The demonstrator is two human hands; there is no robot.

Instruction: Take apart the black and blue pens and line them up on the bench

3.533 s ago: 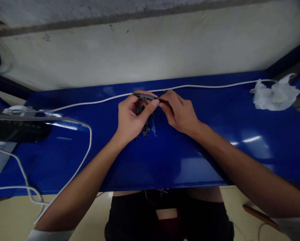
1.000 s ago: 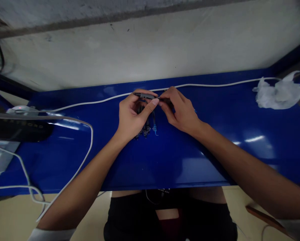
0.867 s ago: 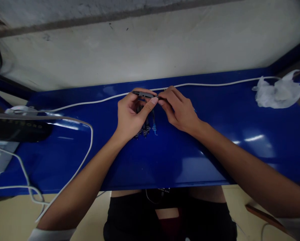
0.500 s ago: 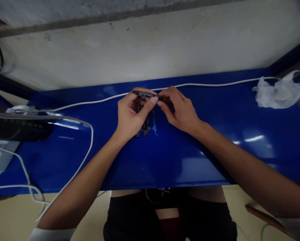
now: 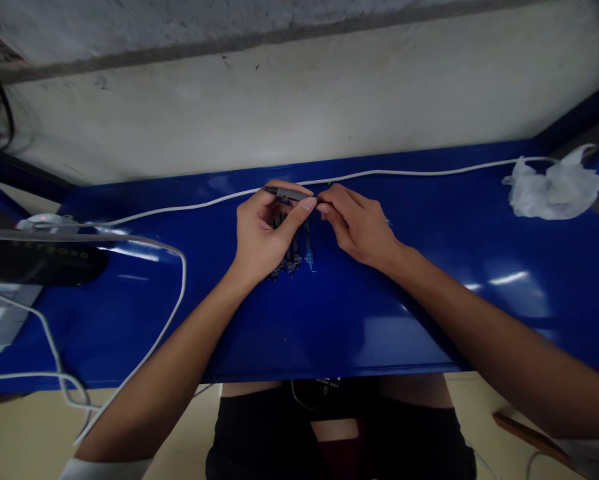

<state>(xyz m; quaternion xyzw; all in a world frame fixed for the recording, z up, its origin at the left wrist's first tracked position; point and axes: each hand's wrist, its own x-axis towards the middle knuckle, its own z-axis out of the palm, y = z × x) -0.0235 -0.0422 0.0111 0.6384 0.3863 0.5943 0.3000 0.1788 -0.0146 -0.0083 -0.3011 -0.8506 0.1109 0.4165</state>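
A dark grey pen-like piece point(image 5: 290, 194) lies across the fingers of my left hand point(image 5: 267, 230), pinched between thumb and fingers. My right hand point(image 5: 357, 223) is closed at the piece's right end, its thumb and fingertips pressed together around a small dark part that is mostly hidden. Both hands are just above the blue tabletop, their fingertips nearly touching. Several dark pens with clear tips point(image 5: 290, 267) lie side by side below my left hand, partly covered by it. Beside them on the right is a thin piece with a blue end point(image 5: 309, 259).
A white cable point(image 5: 394, 173) runs along the back of the blue table point(image 5: 259, 333). Crumpled white plastic point(image 5: 554, 190) sits at the back right. At the left are a black object with lettering point(image 5: 44, 260), a white box point(image 5: 4, 317) and looping cables point(image 5: 183, 267).
My right fingertips have shifted slightly and curled closer together. The grey piece in my left hand has tilted a little, its right end lower. The view has shifted slightly.
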